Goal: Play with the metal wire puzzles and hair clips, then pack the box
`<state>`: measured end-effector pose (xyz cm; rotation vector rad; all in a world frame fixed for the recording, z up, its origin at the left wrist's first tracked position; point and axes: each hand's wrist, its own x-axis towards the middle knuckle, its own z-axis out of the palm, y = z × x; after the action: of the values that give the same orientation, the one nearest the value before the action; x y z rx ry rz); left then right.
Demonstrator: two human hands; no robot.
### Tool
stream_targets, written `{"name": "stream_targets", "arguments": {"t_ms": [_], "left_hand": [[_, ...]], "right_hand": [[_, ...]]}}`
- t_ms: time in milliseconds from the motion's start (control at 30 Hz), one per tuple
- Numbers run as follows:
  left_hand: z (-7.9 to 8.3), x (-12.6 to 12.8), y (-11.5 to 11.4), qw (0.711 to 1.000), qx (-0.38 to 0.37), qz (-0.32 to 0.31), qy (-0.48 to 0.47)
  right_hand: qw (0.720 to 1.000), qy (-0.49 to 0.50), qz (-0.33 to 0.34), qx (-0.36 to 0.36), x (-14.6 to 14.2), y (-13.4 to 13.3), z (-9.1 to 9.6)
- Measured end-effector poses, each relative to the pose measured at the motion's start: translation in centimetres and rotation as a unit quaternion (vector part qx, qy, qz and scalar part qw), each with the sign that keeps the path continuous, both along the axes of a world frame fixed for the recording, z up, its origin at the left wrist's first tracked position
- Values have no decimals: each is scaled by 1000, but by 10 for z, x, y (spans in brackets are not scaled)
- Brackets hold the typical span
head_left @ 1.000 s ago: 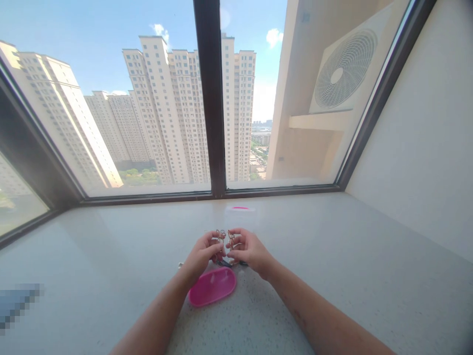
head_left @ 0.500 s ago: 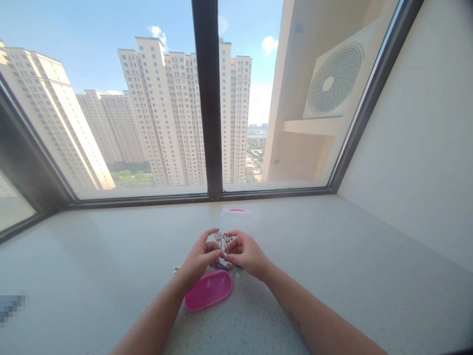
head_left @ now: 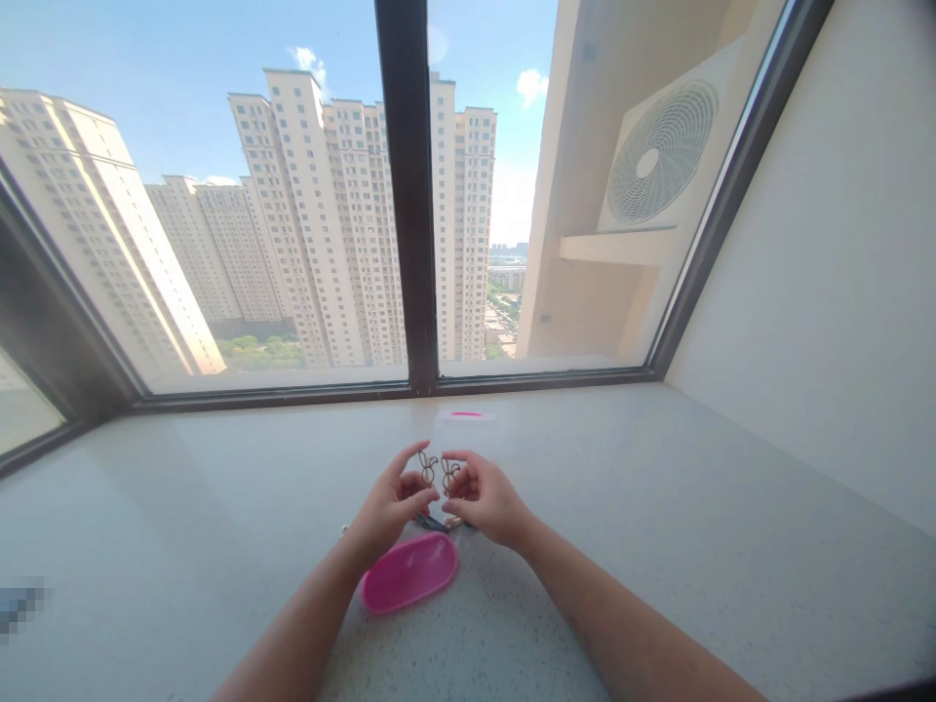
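Note:
Between the thumb and forefinger of my left hand is a small brownish rabbit-shaped loop, upright, its ears pointing up. My right hand pinches a second, similar rabbit-shaped loop the same way. A narrow gap separates the two loops. What they are made of is too small to tell. Below my hands lie a dark slim item and a pale small piece, both partly hidden. Nearer to me, a pink oval tray rests on the speckled white sill, under my left wrist.
A clear box with a pink mark stands behind my hands, by the window frame. At the left edge sits a pixelated grey patch. A white wall bounds the sill on the right.
My left hand has moved slightly left and up with its rabbit-shaped loop. The two loops, close together before, now stand apart. My right hand has hardly moved.

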<state>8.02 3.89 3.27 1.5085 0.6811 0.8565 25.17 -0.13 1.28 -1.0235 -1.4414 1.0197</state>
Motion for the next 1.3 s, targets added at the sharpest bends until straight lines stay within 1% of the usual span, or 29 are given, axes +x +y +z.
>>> {"name": "stream_targets", "arguments": {"t_ms": [167, 300, 467, 633, 800, 900, 1300], "left_hand": [[-3, -2, 2, 1000, 10, -14, -3], [-7, -2, 2, 999, 10, -31, 6], [-7, -1, 0, 999, 5, -40, 13], [-8, -1, -1, 999, 16, -39, 16], [-9, 0, -4, 998, 43, -33, 35], [-8, 1, -6, 997, 58, -36, 48], [-7, -4, -5, 991, 106, 2, 82]], "right_hand": [[1000, 13, 26, 0, -1, -2, 3], [999, 13, 35, 7, 0, -1, 4], [999, 5, 35, 13, 1, 1, 1], [999, 0, 35, 18, 3, 0, 2], [998, 6, 68, 6, 6, -1, 6], [997, 13, 76, 4, 7, 0, 6], [998, -33, 57, 23, 10, -3, 10]]}}
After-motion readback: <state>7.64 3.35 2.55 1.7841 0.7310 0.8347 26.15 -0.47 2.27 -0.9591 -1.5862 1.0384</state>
